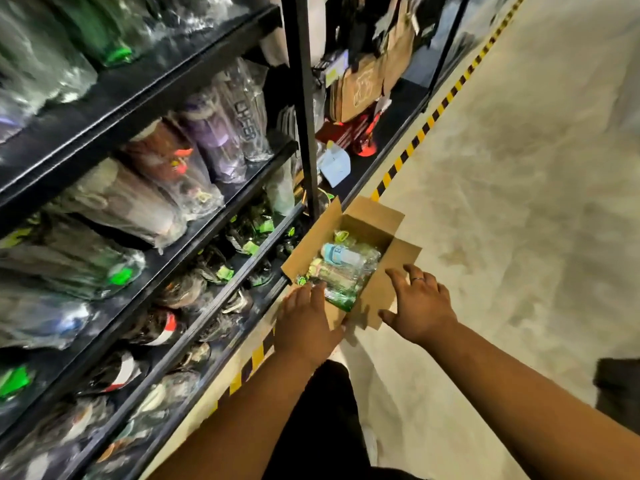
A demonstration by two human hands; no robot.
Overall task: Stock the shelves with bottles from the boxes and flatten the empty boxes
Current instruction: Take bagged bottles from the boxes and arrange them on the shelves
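Just ahead of both hands, an open cardboard box (372,216) sits on the floor (519,202) against the foot of the black shelves (221,216), with plastic-wrapped bottles (341,261) lying inside it. The left hand (304,323) reaches over the box's near end with fairly straight fingers laid above the closest green bottle (341,299), gripping nothing visible. The right hand (420,306), fingers spread wide and a ring (417,279) on one, hovers over the box's right flap (398,261) and holds nothing.
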